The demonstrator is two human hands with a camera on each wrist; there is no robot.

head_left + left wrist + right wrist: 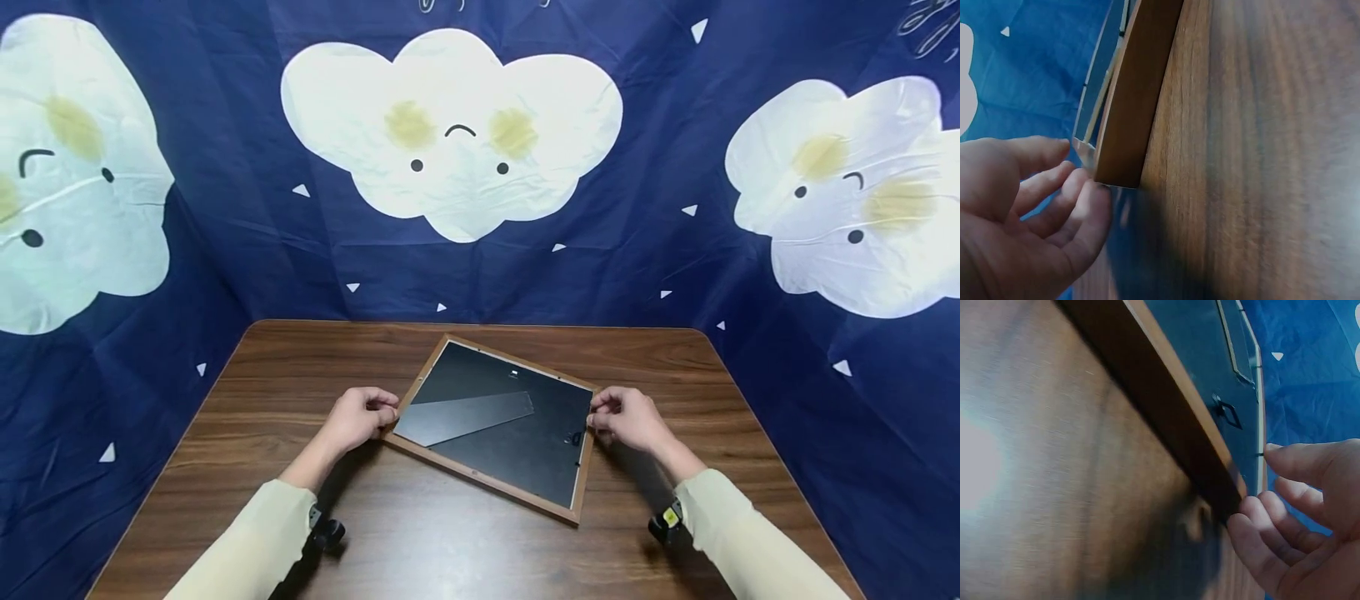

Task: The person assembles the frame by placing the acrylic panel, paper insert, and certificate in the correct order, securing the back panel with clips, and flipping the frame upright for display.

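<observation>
Picture frame [480,474], back side up on desk [285,383], with black back board [480,373] seemingly in already and flat stand leg [471,418] not yet pulled out. Pinched at opposite corners between bent fingers of left hand [365,414] and right hand [628,417].

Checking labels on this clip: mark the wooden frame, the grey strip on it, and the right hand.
Wooden frame [495,482]: head view, near edge.
Grey strip [467,417]: head view, middle.
Right hand [632,415]: head view, its back.

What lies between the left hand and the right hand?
The head view shows a rectangular brown wooden picture frame with a black back panel, spanning from left hand to right hand.
</observation>
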